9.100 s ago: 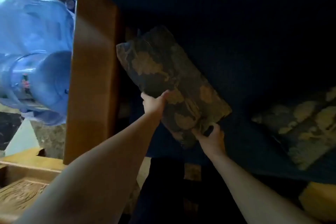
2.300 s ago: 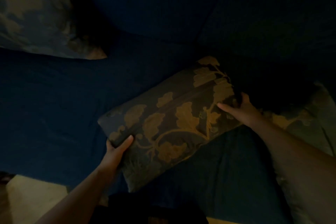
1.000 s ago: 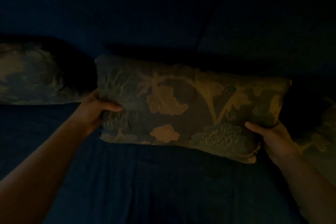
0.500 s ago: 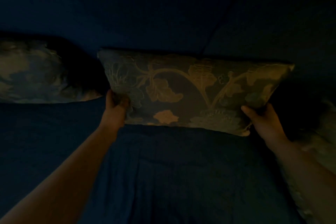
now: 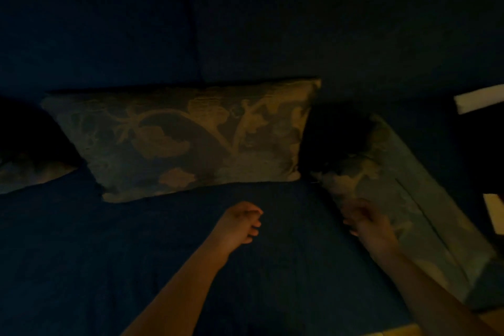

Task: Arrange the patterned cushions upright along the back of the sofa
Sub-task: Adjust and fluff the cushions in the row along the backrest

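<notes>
The middle cushion (image 5: 180, 139) stands upright against the sofa back (image 5: 245, 22), its lower edge on the dark blue seat (image 5: 81, 254), so this one looks done. At the far left another patterned cushion (image 5: 30, 172) shows only in part, near the sofa back; the dim light and the frame edge make it hard to tell whether it is properly upright. On the right a third cushion (image 5: 403, 207) lies slanted, running from near the back toward the near right edge of the seat, so it appears not yet set in place.

Both hands hang free above the seat. The left hand (image 5: 240, 224) has its fingers loosely curled and holds nothing. The right hand (image 5: 368, 224) is blurred, partly open, with nothing in it, just beside or perhaps brushing the slanted cushion; contact cannot be told.

By this showing the task is roughly two-thirds along, with the right cushion left to stand against the back.
</notes>
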